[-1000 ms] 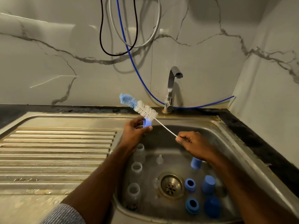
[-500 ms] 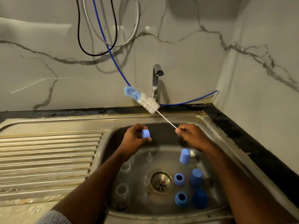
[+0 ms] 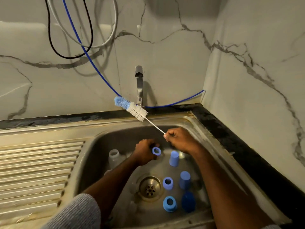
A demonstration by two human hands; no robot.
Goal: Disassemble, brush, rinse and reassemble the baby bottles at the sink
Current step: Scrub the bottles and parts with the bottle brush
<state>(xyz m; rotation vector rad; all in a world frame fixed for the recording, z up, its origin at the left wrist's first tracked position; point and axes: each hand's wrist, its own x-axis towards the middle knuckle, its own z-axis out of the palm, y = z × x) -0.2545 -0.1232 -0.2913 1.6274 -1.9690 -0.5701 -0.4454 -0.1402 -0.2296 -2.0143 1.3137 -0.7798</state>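
You are well into the brushing stage. Your left hand [image 3: 145, 152] grips a blue screw ring [image 3: 156, 151] over the far part of the sink [image 3: 203, 129], its opening turned towards you. Your right hand [image 3: 179, 140] pinches the wire handle of the bottle brush [image 3: 132, 109], whose bristled head points up and left, in front of the base of the tap [image 3: 139, 83], clear of the ring.

Disassembly looks finished: the parts lie loose in the basin. Two more blue rings [image 3: 168, 182] sit just right of the drain [image 3: 149, 187], one nearer you than the other. Three blue caps [image 3: 174, 158] stand or lie along the right side, and a clear bottle [image 3: 114, 157] stands on the left, just beside your left forearm. Nothing is screwed back together, and no water runs from the tap, so rinsing and reassembly appear to be left.

Your left arm covers much of the basin's left side, so further bottles there cannot be counted. Pale shapes near the drain may be teats, but they are too faint to be sure. Which pieces are already brushed cannot be told.
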